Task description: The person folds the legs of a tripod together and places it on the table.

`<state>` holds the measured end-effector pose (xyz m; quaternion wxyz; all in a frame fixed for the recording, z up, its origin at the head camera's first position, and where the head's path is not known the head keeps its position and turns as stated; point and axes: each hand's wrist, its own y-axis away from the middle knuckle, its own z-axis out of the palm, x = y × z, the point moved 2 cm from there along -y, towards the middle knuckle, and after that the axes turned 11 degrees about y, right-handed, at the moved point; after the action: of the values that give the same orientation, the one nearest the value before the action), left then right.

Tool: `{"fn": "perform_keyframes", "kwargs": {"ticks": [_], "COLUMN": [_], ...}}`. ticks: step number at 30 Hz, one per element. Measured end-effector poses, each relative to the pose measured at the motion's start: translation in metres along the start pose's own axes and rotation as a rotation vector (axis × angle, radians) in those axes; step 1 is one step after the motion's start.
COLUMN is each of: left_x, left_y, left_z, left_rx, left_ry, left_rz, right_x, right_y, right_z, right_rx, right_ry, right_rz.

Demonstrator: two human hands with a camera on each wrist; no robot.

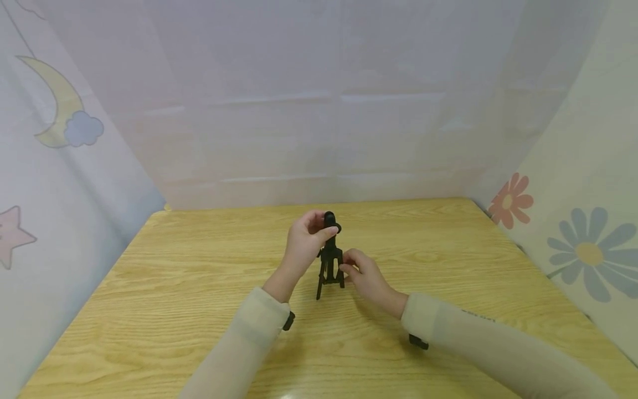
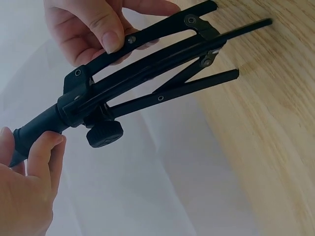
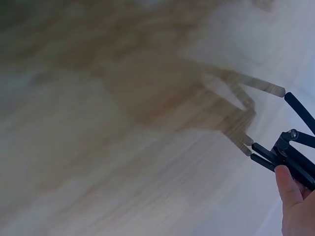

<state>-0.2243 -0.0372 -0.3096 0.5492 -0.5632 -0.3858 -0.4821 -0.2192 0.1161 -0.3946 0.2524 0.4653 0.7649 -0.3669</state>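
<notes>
A small black tripod (image 1: 331,256) stands upright over the middle of the table, its legs spread a little. My left hand (image 1: 302,239) grips its upper column from the left, thumb in front. With thumb and fingers, my right hand (image 1: 368,280) pinches the leg on the right side. Seen from the left wrist, a round knob (image 2: 105,133) juts out below the collar, and hinged braces join the legs to the centre rod. The right wrist view catches the leg ends (image 3: 263,158) close over the tabletop, with the right thumb (image 3: 288,189) against a leg.
The wood-grain table (image 1: 199,266) spreads out around the hands. A pale cloth wall (image 1: 319,138) rises at its back edge, with printed side panels to the left and right. Both wrists wear small black devices, the right one (image 1: 418,341) under the sleeve cuff.
</notes>
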Motion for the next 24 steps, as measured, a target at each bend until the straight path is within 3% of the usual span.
{"fn": "perform_keyframes", "kwargs": {"ticks": [5,10,17,24], "left_x": [0.000,0.000,-0.003,-0.009], "left_y": [-0.001,-0.002,-0.001,0.002], "left_z": [-0.001,-0.002,-0.005,-0.004], "left_rx": [-0.016,-0.039,-0.057,-0.096], "left_ry": [-0.050,-0.054,-0.037,0.024], "left_rz": [0.018,-0.005,0.016,0.032], "right_x": [-0.002,-0.001,0.002,0.004], "right_y": [-0.001,-0.001,-0.002,0.001], "right_z": [-0.005,-0.011,-0.011,-0.010], "right_rx": [-0.001,-0.062,-0.149,-0.162], "right_ry": [0.115,0.190,0.369,0.379], "right_rz": [-0.049,-0.052,-0.139,-0.067]}}
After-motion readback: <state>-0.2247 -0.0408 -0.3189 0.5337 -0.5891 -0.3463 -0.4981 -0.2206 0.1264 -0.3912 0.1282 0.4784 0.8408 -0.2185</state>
